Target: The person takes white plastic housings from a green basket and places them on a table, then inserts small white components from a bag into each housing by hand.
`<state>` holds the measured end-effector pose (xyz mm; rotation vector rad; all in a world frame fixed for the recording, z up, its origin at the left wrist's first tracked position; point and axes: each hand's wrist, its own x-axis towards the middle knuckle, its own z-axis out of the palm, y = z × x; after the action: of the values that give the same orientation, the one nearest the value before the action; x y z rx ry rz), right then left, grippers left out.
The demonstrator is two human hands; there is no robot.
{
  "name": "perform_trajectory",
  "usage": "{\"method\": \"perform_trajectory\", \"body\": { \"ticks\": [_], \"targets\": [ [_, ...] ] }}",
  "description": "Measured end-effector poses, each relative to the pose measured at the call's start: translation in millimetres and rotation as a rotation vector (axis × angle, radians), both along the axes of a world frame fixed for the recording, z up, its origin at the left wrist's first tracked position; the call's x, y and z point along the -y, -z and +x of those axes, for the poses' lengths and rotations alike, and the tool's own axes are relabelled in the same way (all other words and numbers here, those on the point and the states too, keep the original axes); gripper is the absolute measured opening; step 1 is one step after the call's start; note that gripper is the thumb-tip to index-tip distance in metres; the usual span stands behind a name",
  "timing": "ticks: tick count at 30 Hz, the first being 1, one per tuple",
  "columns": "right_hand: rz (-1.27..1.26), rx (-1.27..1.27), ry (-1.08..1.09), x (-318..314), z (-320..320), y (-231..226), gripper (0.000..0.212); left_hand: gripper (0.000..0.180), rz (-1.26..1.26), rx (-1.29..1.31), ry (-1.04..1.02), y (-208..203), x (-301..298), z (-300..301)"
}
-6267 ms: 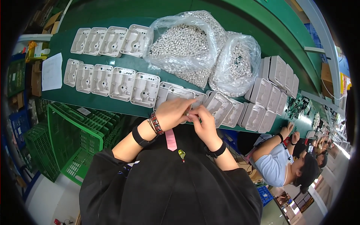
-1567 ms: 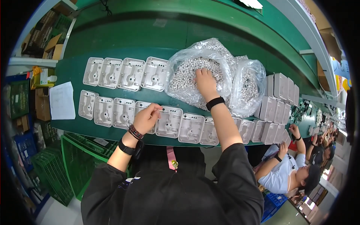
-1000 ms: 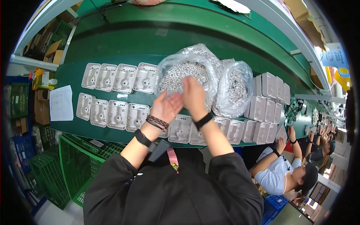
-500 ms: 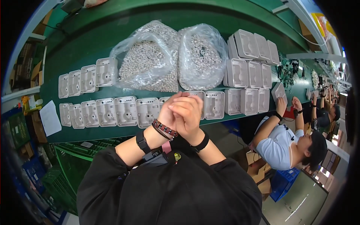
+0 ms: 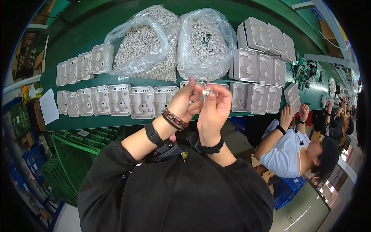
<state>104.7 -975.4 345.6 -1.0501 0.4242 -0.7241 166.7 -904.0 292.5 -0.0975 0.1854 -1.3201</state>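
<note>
Over the bench's near edge my two hands are close together. My right hand (image 5: 215,110) pinches a small white plastic piece (image 5: 207,92) between thumb and fingers. Beside it, my left hand (image 5: 186,101) is closed, its fingers curled inward; what lies in them is mostly hidden. Just beyond the hands runs a row of light grey plastic housings (image 5: 142,103), open side up, partly covered by my hands. Behind that row stand two clear plastic bags: the left bag (image 5: 141,50) and the right bag (image 5: 206,42), both full of small whitish pieces.
More grey housings (image 5: 84,65) form a second row at the left. Stacked housings (image 5: 247,65) stand at the right. A paper sheet (image 5: 49,106) lies at the bench's left end. Green crates (image 5: 73,154) are below. At the right, a co-worker (image 5: 284,149) handles a grey housing (image 5: 292,98).
My hands, cupped together before, have come apart slightly, and a white piece now shows in my right fingers. The view has shifted, so the bench contents appear higher.
</note>
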Motion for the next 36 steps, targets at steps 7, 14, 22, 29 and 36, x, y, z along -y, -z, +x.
{"method": "perform_trajectory", "body": {
  "ticks": [7,14,22,29,36],
  "targets": [
    [0.067,-0.092,-0.121,32.0,-17.1,1.8,0.021,0.023,0.647,1.092,-0.034,-47.7,1.9,-8.8],
    [-0.419,-0.207,-0.274,57.4,-42.4,15.0,0.015,0.022,0.645,1.143,0.118,-50.1,5.7,-7.7],
    [-0.313,-0.363,-0.487,72.7,-66.8,16.5,0.009,0.023,0.636,1.197,0.248,-29.5,12.6,-22.1],
    [0.033,-0.364,-0.415,63.3,-70.3,15.2,0.007,0.03,0.65,1.324,0.221,-21.1,11.4,-24.1],
    [-0.68,-0.44,-0.536,87.1,-66.4,16.6,0.009,0.037,0.633,1.489,0.346,-24.2,13.1,-18.5]
  ]
}}
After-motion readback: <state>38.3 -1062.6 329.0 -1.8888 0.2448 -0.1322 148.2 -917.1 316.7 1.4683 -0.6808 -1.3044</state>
